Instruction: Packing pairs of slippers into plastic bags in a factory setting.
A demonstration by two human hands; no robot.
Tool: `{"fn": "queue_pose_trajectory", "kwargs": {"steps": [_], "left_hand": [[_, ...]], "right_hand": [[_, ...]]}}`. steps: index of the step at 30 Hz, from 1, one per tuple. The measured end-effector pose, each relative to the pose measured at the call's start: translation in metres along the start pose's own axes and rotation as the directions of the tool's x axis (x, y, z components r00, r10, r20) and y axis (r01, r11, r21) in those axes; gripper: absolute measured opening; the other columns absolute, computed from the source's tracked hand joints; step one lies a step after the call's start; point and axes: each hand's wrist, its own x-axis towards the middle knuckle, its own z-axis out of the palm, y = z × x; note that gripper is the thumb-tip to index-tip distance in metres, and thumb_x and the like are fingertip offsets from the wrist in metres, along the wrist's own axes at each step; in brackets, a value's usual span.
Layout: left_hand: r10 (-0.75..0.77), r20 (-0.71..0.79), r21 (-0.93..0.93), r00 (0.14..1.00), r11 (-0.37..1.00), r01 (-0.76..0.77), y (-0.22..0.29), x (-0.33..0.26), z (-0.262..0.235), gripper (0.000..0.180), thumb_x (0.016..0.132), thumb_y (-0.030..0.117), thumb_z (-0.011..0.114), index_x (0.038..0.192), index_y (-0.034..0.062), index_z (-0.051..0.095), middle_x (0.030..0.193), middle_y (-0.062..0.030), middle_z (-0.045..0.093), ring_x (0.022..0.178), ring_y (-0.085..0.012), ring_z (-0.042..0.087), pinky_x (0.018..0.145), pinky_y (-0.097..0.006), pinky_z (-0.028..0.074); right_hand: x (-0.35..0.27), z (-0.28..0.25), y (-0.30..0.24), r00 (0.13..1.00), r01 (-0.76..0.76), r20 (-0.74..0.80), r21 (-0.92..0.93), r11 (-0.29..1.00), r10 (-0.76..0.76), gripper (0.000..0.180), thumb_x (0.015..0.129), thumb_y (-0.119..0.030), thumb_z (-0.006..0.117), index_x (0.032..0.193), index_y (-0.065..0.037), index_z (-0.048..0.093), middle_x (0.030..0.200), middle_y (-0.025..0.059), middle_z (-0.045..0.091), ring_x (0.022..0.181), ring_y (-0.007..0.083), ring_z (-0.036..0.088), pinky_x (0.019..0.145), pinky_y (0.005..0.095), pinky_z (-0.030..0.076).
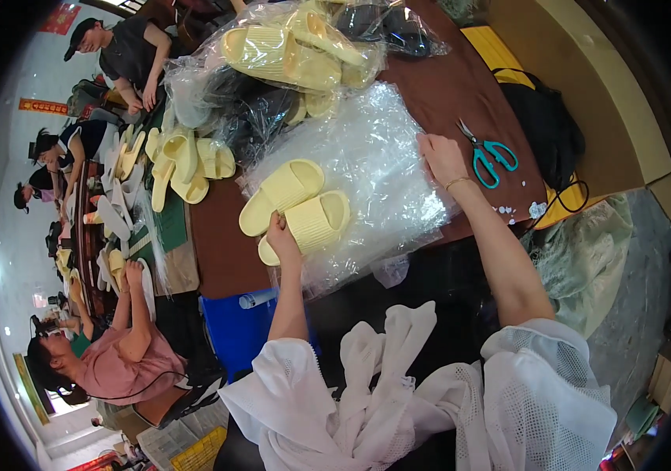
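Two pale yellow slide slippers lie side by side on a stack of transparent plastic bags [386,180]. My left hand [282,237] is closed at the side of the nearer slipper [319,224], with its fingertips partly hidden against it. The farther slipper [288,186] touches it just beyond. At the right edge of the bags, my right hand [443,159] pinches the plastic. Teal-handled scissors [492,161] lie to the right of that hand, blades pointing away from me.
Bagged yellow slippers [272,55] are piled at the table's far side. Loose yellow slippers [182,161] lie to the left. A cardboard box [626,86] and a black bag [543,122] stand at right. A co-worker in pink [127,357] handles footwear at left; others work beyond.
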Motion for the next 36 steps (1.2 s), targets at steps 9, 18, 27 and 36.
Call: {"fn": "queue_pose_trajectory", "kwargs": {"steps": [9,18,27,36], "left_hand": [[0.013,-0.033,0.081,0.999,0.997,-0.011,-0.017,0.003,-0.013,0.010,0.084,0.001,0.056,0.093,-0.0015,0.056,0.068,0.0038,0.048,0.067,-0.0053,0.043,0.060,-0.019,0.037],[0.045,-0.088,0.343,0.995,0.939,-0.012,-0.011,0.004,-0.022,0.014,0.081,0.009,0.060,0.094,0.0027,0.058,0.059,-0.0034,0.050,0.058,-0.0088,0.043,0.054,-0.025,0.038],[0.074,-0.036,0.417,0.997,0.908,-0.052,0.014,-0.002,-0.014,0.015,0.083,0.007,0.055,0.095,0.0003,0.059,0.061,-0.0079,0.054,0.055,-0.0108,0.046,0.053,-0.028,0.039],[-0.049,0.154,0.444,0.987,0.896,-0.024,0.042,-0.033,0.036,0.029,0.083,0.018,0.056,0.108,0.0061,0.061,0.064,-0.0116,0.061,0.060,-0.0218,0.061,0.058,-0.034,0.046]], "right_hand": [[0.071,0.027,-0.051,0.998,-0.028,0.047,-0.268,0.963,0.042,0.029,0.088,-0.034,0.049,0.092,-0.006,0.057,0.087,0.0197,0.065,0.085,0.0391,0.062,0.073,0.0488,0.048],[0.013,0.016,-0.060,0.925,0.359,-0.019,-0.286,0.888,-0.380,0.033,0.090,-0.030,0.048,0.116,-0.010,0.050,0.123,0.0122,0.051,0.116,0.0312,0.046,0.092,0.0422,0.040],[-0.030,0.035,-0.019,0.794,0.607,0.316,-0.397,0.688,-0.519,0.052,0.089,-0.034,0.049,0.135,-0.014,0.039,0.141,0.0124,0.034,0.132,0.0320,0.028,0.108,0.0468,0.021],[-0.033,0.036,-0.013,0.805,0.590,0.353,-0.389,0.708,-0.477,0.051,0.090,-0.032,0.047,0.138,-0.017,0.036,0.145,0.0092,0.029,0.135,0.0304,0.024,0.109,0.0451,0.018]]}}
